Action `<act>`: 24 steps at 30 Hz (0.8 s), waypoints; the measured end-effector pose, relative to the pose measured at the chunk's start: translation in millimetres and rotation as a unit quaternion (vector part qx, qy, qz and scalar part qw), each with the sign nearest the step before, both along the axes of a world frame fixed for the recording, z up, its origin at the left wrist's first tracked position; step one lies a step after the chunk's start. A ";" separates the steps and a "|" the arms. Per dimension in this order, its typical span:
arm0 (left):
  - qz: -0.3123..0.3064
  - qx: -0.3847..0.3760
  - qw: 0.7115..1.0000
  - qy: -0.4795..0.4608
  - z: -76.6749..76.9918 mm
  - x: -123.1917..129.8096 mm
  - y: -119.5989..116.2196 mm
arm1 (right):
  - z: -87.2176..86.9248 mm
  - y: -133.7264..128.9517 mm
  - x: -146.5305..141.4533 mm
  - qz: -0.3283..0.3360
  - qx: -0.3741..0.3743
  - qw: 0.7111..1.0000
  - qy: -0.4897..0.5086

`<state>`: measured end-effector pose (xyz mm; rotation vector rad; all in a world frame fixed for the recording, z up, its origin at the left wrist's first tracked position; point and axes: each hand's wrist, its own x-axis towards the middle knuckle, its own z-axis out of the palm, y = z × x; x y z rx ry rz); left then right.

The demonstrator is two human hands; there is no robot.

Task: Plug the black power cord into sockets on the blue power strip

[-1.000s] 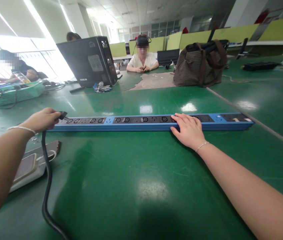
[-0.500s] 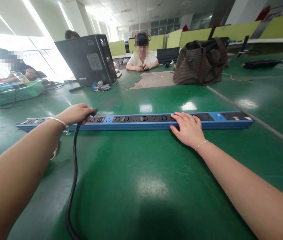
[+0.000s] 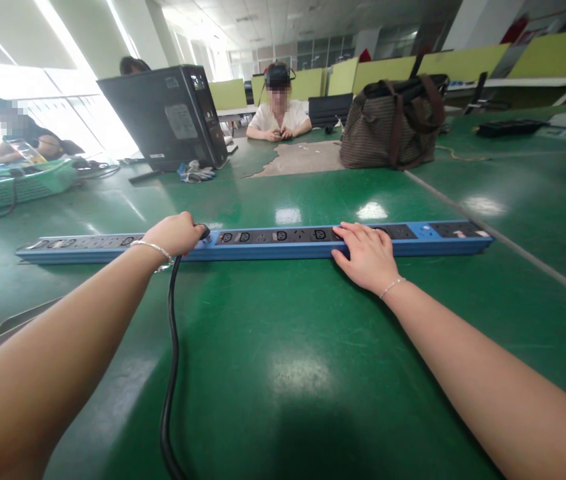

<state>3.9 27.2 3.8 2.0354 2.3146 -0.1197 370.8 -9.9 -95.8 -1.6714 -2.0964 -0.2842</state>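
- The left hand (image 3: 177, 233) has its fingers clamped on the black plug (image 3: 205, 232), over the strip (image 3: 263, 251) at a blue socket section left of its middle; whether the prongs are in a socket cannot be told.
- The cable (image 3: 173, 333) drops from that hand past the strip's near edge and runs down the bench (image 3: 273, 320) towards the bottom of the view.
- The right hand (image 3: 367, 257) lies palm down on the strip, right of its middle, fingers a little spread and the thumb apart at the near edge.
- The strip lies crosswise on the bench, sockets up, its right end touching or just beside a pale seam (image 3: 517, 250).
- Between the forearms, green bench top stretches from the strip's near edge to the bottom of the view.
- Beyond the strip's far edge, more bench top reaches to the gloves (image 3: 196, 172), the computer case (image 3: 160, 120) and the bag (image 3: 387, 127).
- A basket (image 3: 37, 183) stands far left; a person (image 3: 280, 123) sits at the bench's far side.
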 end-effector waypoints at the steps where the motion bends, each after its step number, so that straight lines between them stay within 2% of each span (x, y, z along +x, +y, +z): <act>1: 0.002 -0.003 1.000 0.010 -1.3 0.7 0.8 | 0.1 0.0 -0.1 -0.001 0.000 1.000 -0.001; 7: 0.023 0.030 0.997 0.066 -15.5 15.1 -3.2 | -0.5 0.1 -0.2 0.001 0.003 1.000 0.001; 15: 0.069 0.064 0.995 0.040 -27.2 29.6 -18.9 | -0.7 0.3 -0.3 0.008 0.009 1.000 0.007; 19: 0.064 0.042 0.996 0.038 -24.6 28.2 -11.7 | -0.4 0.2 -0.4 0.004 0.007 1.000 0.008; 24: 0.045 -0.039 0.996 0.071 -13.8 27.1 2.9 | 0.9 0.2 -0.5 0.005 0.005 1.000 0.002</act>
